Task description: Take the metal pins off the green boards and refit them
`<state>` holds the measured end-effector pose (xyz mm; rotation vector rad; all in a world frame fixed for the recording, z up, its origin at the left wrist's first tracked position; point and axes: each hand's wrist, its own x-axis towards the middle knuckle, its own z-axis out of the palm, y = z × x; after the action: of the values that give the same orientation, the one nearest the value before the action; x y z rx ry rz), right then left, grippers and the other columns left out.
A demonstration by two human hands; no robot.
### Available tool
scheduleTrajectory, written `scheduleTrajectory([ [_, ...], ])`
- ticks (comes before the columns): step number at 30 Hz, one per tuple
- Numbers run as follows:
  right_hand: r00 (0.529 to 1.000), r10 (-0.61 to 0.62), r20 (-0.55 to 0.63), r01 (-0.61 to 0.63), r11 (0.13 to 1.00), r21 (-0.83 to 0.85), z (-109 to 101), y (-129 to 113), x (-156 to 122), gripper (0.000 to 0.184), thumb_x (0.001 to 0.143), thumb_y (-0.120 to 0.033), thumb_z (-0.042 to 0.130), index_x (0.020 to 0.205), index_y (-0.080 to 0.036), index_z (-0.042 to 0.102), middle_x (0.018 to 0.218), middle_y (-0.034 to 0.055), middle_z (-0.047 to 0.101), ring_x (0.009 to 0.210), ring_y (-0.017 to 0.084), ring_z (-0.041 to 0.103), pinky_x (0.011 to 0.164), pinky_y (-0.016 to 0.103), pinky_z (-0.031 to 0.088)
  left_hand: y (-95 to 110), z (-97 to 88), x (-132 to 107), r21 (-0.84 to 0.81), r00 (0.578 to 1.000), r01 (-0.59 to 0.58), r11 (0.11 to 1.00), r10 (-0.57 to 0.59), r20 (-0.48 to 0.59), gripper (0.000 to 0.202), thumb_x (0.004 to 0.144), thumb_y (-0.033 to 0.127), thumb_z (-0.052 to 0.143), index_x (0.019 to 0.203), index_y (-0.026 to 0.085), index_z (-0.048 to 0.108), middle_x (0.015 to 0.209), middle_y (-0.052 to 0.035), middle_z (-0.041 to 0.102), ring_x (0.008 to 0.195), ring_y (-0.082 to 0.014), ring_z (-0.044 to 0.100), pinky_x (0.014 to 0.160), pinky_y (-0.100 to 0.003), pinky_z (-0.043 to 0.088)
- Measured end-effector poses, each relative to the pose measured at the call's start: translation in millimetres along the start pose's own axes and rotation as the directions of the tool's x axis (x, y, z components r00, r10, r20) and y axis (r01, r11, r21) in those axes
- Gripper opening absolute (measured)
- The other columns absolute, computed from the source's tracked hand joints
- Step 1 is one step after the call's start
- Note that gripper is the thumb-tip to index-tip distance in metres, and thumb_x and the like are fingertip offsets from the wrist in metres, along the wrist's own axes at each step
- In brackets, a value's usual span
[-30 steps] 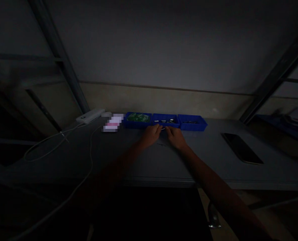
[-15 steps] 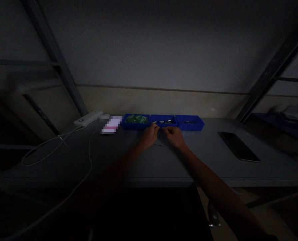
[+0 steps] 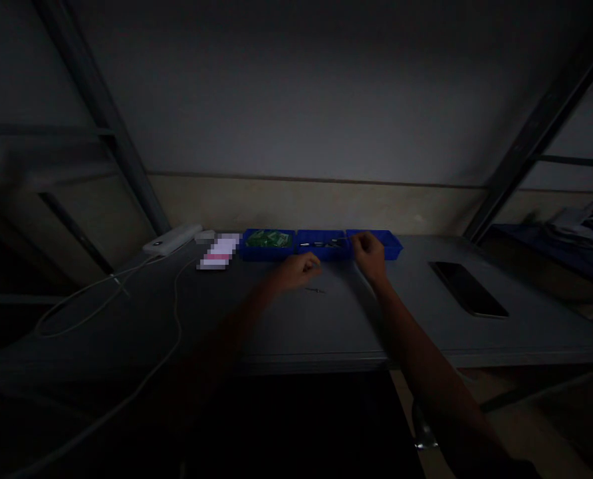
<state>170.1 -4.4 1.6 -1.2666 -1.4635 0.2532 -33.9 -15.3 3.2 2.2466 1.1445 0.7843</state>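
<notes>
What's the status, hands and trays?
Left hand curled on table before middle tray, hold unclear. Right hand at right tray, too dark to tell hold. Small pin loose by left hand.

Really dim shot, way underexposed. The only soft light sits on the wall (image 3: 296, 106) in the upper middle and on the table (image 3: 356, 319). The lower left of the frame drops to pure black. The blue trays (image 3: 321, 247) are the only colour that pops. The left hand (image 3: 299, 269) and right hand (image 3: 369, 256) are barely readable and a bit soft. The metal posts (image 3: 102, 113) bow at the edges, and a patch (image 3: 219, 251) left of the trays is pixelated.
</notes>
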Motion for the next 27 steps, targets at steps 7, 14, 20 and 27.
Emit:
scheduleTrajectory([
  [7, 0.973, 0.196, -0.120, -0.229, 0.880, -0.417, -21, 15, 7, 0.061, 0.082, -0.045, 0.048, 0.127, -0.006, 0.041, 0.082, 0.0166, 0.065, 0.079, 0.028, 0.060, 0.072, 0.036, 0.040, -7, -8.9, -5, 0.085, 0.927, -0.046, 0.995, 0.011, 0.374, 0.009, 0.064, 0.024, 0.068, 0.070, 0.018, 0.065, 0.057, 0.0025, 0.059, 0.052, -0.0110, 0.053, 0.049, -0.020, 0.035],
  [14, 0.907, 0.002, 0.422, 0.125, 0.953, -0.274, 22, -19, -26, 0.034, 0.087, -0.044, 0.042, 0.086, -0.019, 0.065, 0.076, 0.0071, 0.066, 0.067, 0.018, 0.058, 0.061, 0.026, 0.036, -11, 1.9, -2, 0.140, 0.983, -0.068, 0.988, 0.043, 0.179, 0.007, 0.069, 0.015, 0.060, 0.064, 0.019, 0.060, 0.064, 0.0015, 0.060, 0.061, -0.0131, 0.055, 0.060, -0.023, 0.040],
  [20, 0.860, -0.042, 0.508, 0.164, 0.966, -0.199, 35, -20, -34, 0.036, 0.090, -0.033, 0.037, 0.066, -0.017, 0.059, 0.063, 0.0031, 0.060, 0.059, 0.013, 0.051, 0.056, 0.024, 0.030, -10, -2.8, 2, 0.191, 0.996, -0.058, 0.980, 0.069, -0.053, 0.008, 0.077, 0.019, 0.050, 0.075, 0.018, 0.057, 0.076, -0.0014, 0.063, 0.074, -0.0156, 0.057, 0.070, -0.027, 0.043],
  [27, 0.901, -0.026, 0.433, 0.069, 0.994, -0.084, 35, -14, -29, 0.029, 0.087, -0.032, 0.038, 0.063, -0.018, 0.048, 0.059, -0.0015, 0.049, 0.058, 0.012, 0.045, 0.055, 0.024, 0.028, -6, -1.3, 5, 0.171, 0.976, -0.096, 0.981, 0.126, -0.177, 0.012, 0.078, 0.025, 0.052, 0.083, 0.017, 0.059, 0.082, -0.0042, 0.065, 0.077, -0.0164, 0.059, 0.072, -0.027, 0.044],
])
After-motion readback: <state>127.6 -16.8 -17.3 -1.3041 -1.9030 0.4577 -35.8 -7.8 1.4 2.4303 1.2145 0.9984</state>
